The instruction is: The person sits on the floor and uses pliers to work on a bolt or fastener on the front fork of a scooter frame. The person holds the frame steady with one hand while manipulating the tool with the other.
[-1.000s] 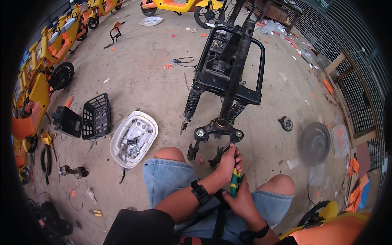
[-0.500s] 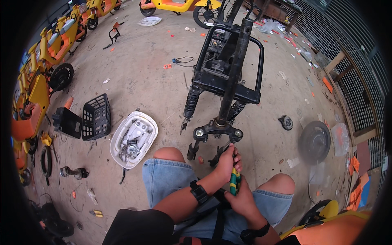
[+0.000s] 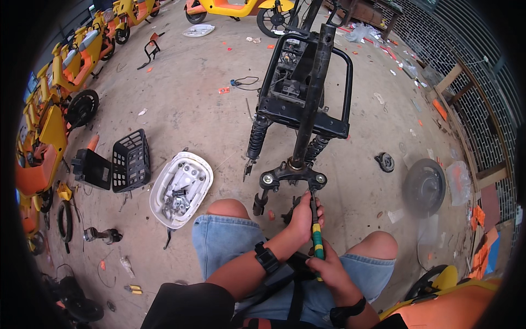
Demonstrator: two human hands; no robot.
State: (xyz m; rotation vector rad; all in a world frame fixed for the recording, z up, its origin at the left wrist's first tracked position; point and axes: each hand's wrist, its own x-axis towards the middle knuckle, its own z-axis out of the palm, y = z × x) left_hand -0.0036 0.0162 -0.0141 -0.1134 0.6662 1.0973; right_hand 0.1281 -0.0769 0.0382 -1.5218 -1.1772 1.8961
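Note:
My right hand (image 3: pixel 330 268) is wrapped around the green and yellow handle of a screwdriver (image 3: pixel 317 241). Further up, my left hand (image 3: pixel 304 220) closes around the dark part in line with that handle, just below the right end of a black fork clamp (image 3: pixel 291 174). The fingers partly hide where the tool meets the clamp. This clamp sits at the lower end of a black steering tube (image 3: pixel 310 115) on a stripped scooter frame (image 3: pixel 285 116). A short fork leg (image 3: pixel 259 204) hangs from the clamp's left side.
To the left, a white tray (image 3: pixel 155 192) holds loose metal parts, beside a black basket (image 3: pixel 131 160). Yellow scooters (image 3: pixel 71 66) line the left side. A dark round part (image 3: pixel 385 162) and a translucent disc (image 3: pixel 424 188) lie right. An orange-yellow body panel (image 3: pixel 449 307) is close by at lower right.
My right hand has slid slightly down and right along the handle, and more of the screwdriver shows, now standing straighter. My left hand stays just under the clamp.

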